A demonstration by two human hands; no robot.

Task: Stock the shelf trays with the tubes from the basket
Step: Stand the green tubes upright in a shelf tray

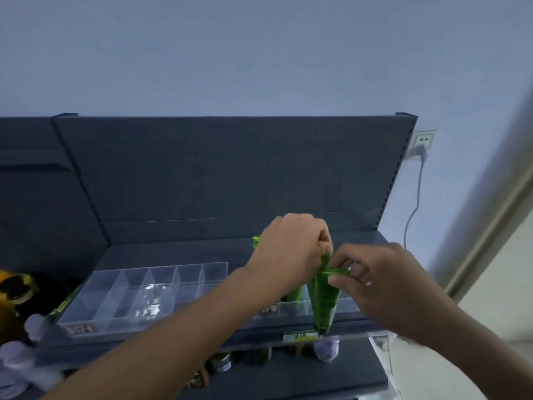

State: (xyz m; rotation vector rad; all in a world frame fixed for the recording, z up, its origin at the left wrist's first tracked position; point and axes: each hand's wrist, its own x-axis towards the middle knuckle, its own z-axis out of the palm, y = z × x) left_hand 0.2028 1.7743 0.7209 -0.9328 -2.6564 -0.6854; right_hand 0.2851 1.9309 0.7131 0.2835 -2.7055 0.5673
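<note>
A green tube (324, 298) stands upright, cap down, at the front of the right clear tray (291, 308) on the top shelf. My left hand (291, 249) pinches its crimped top end from above. My right hand (383, 278) holds the same end from the right, fingers closed on it. Behind my left hand, other green tubes (294, 294) stand in that tray, partly hidden. A second clear divided tray (138, 293) sits to the left with nothing green in its compartments. No basket is in view.
The dark grey shelf (219, 249) has a tall back panel. Bottles with pale caps (326, 349) stand on the lower shelf. Blurred green tubes with pale caps (43, 321) and a yellow-black object (14, 287) lie at the left edge. A wall socket with cable (421, 145) is at right.
</note>
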